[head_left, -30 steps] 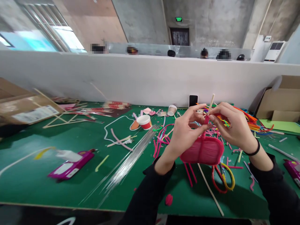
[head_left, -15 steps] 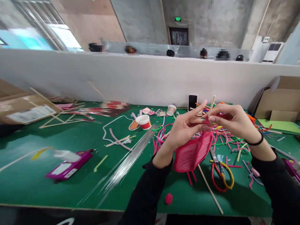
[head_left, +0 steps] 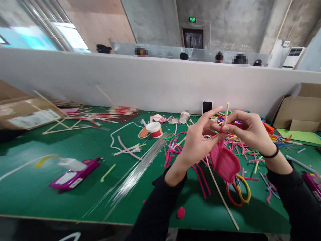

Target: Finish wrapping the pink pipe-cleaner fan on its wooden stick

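Note:
Both my hands meet over the right half of the green table, around a thin wooden stick (head_left: 227,112) that points upward. My right hand (head_left: 252,130) pinches the stick low down between thumb and fingers. My left hand (head_left: 197,142) has its index finger stretched out, while its thumb and other fingers press at the top of a pink pipe-cleaner shape (head_left: 227,162). This ribbed, petal-like shape hangs beneath the fingers, partly in front of scissors (head_left: 244,192) with red and yellow handles. My fingers hide where stick and pink shape meet.
Cut pipe cleaners (head_left: 247,145) lie scattered behind the hands. Farther left are a paper cup (head_left: 154,130), a bundle of clear rods (head_left: 136,175) and a purple glue gun (head_left: 75,174). A phone (head_left: 207,107) leans against the white partition (head_left: 150,83). Cardboard boxes (head_left: 297,107) stand right and left.
The pink shape has swung right and turned, now covering part of the scissors. My left hand's fingers have closed in nearer the stick; my right hand stays at almost the same place.

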